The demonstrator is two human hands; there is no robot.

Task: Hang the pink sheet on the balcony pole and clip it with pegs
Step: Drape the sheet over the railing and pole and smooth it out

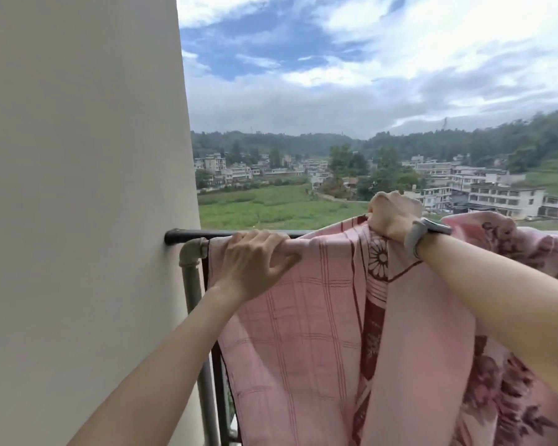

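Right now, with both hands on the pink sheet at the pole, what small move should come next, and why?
Probably draw the right hand rightward along the pole to spread the pink sheet. The left hand already holds its edge on the pole near the wall, while the cloth under the right hand is bunched and raised. No pegs show.

Matt woven cloth sheet [303, 333], metal pole [200, 235]

pink sheet [319, 317] runs out of frame bottom and right with its right part motion-blurred, pole [194, 235] hidden under the cloth right of the left hand [255, 262], right hand [392, 217] fingertips buried in the bunched fabric, distant buildings [484, 194] too small to resolve.
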